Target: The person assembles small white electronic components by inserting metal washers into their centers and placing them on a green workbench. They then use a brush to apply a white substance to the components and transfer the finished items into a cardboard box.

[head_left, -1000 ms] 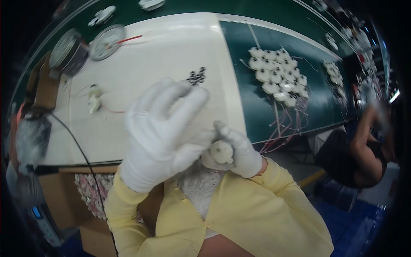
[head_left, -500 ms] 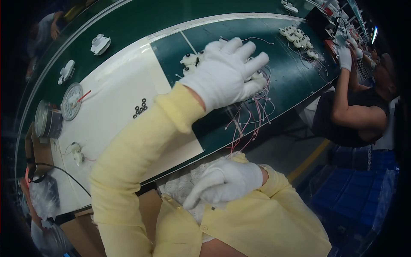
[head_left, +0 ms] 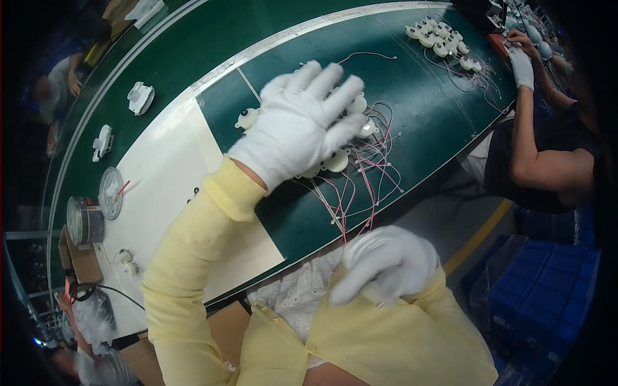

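My left hand point(head_left: 299, 122), in a white glove, is spread open over a cluster of pale round parts with black centres. One of these round parts point(head_left: 247, 118) shows to the left of the fingers, and more show by the thumb and below the palm. Whether the hand presses on them is hidden. Thin pink and white wires point(head_left: 370, 161) trail from the cluster toward the table's near edge. There, above my lap, my right hand point(head_left: 389, 260), also white-gloved, has its thumb stretched out. Its other fingers are blurred and partly hidden, beside the hanging wire ends.
More wired round parts point(head_left: 441, 38) lie at the far right, near a co-worker's gloved hand point(head_left: 521, 67). White plastic housings point(head_left: 140, 98) rest on the green surface beyond. At left are a clear dish point(head_left: 111, 193) with a red stick and a tin point(head_left: 85, 220). Blue crates point(head_left: 534, 289) stand lower right.
The view has shifted. My left hand has moved left across the cluster, uncovering more round parts and wires by the thumb. My right hand has moved to the right, its thumb still stretched out.
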{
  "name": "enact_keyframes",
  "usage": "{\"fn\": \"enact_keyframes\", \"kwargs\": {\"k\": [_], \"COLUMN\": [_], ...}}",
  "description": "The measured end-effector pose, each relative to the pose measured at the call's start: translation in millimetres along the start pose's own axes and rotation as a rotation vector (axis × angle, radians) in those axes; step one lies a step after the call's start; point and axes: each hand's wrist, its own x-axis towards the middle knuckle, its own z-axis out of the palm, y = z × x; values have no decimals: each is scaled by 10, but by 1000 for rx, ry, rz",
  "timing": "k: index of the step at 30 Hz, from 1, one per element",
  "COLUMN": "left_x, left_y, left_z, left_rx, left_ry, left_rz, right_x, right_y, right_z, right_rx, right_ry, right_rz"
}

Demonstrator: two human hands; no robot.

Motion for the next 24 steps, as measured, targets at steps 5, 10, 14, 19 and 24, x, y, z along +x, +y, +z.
{"fn": "enact_keyframes", "kwargs": {"k": [5, 10, 14, 19, 24], "left_x": [33, -1, -3, 73, -236], "left_y": [-59, -88, -109, -358, -613], "left_z": [126, 196, 209, 24, 137], "left_rx": [-33, -123, -138, 75, -69], "left_ry": [-123, -137, -79, -84, -97], "left_rz": [22, 16, 8, 44, -131], "right_x": [-105, -160, -147, -162, -142], "right_y": [165, 409, 542, 561, 590], "right_z": [-243, -313, -403, -502, -570], "right_rx": [208, 442, 739, 850, 811], "right_ry": [266, 508, 400, 256, 197], "right_rz": [-160, -89, -273, -333, -331]}}
